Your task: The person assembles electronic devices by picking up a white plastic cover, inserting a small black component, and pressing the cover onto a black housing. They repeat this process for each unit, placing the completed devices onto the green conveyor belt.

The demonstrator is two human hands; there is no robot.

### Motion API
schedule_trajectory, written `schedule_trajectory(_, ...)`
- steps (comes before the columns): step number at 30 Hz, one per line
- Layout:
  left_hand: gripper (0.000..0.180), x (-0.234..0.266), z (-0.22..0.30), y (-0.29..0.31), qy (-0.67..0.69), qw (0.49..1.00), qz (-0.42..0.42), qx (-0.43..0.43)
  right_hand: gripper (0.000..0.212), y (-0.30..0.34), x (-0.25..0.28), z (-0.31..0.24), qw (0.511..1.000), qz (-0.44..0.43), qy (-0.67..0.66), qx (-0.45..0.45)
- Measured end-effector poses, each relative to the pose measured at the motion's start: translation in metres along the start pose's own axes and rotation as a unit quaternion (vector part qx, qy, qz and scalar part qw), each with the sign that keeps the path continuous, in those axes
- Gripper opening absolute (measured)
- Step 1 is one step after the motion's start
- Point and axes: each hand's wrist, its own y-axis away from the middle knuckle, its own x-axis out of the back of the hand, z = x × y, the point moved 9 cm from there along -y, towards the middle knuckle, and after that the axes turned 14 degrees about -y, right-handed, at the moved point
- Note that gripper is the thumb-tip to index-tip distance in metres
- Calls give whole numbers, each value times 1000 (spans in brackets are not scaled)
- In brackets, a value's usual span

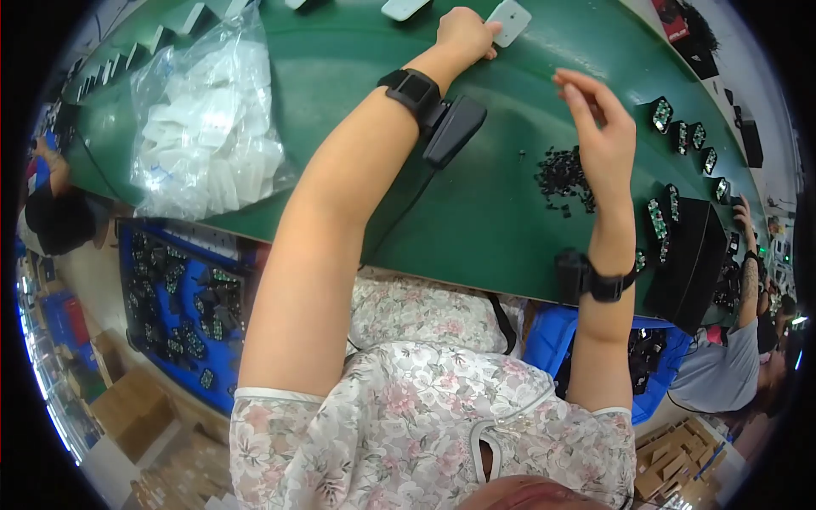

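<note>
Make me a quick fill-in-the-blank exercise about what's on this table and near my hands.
1. The plate held by the left hand is coloured ____.
2. The small parts heaped by the right hand are coloured ____.
3. The tabletop is coloured ____.
4. The clear bag lies toward the picture's ____ side.

Missing words: white; black; green; left.

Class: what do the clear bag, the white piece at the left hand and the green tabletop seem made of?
Clear bag: thin, glossy plastic film; it creases, glints and is see-through.
White piece at the left hand: probably rigid plastic, smooth; it looks flat and unbending.
Green tabletop: perhaps a vinyl mat or laminate, softly glossy; evenly coloured, its core hidden.
</note>
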Motion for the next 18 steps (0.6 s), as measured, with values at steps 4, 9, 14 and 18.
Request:
schedule_trajectory(4, 31, -15, -15, -19, -4, 998, -44, 48, 20, 35, 29, -2, 998, 18, 42, -36)
schedule_trajectory(9, 61, 2, -11, -11, -162, 987, 9, 15, 18, 65, 47, 6, 996, 56, 4, -71)
schedule_trajectory(14, 53, 78, 74, 57, -295, 889, 292, -192, 18, 84, 53, 2, 995, 69, 3, -79)
schedule_trajectory(18, 73, 117, -5, 38, -481, 769, 412, -90, 18, 88, 44, -3, 994, 67, -8, -82)
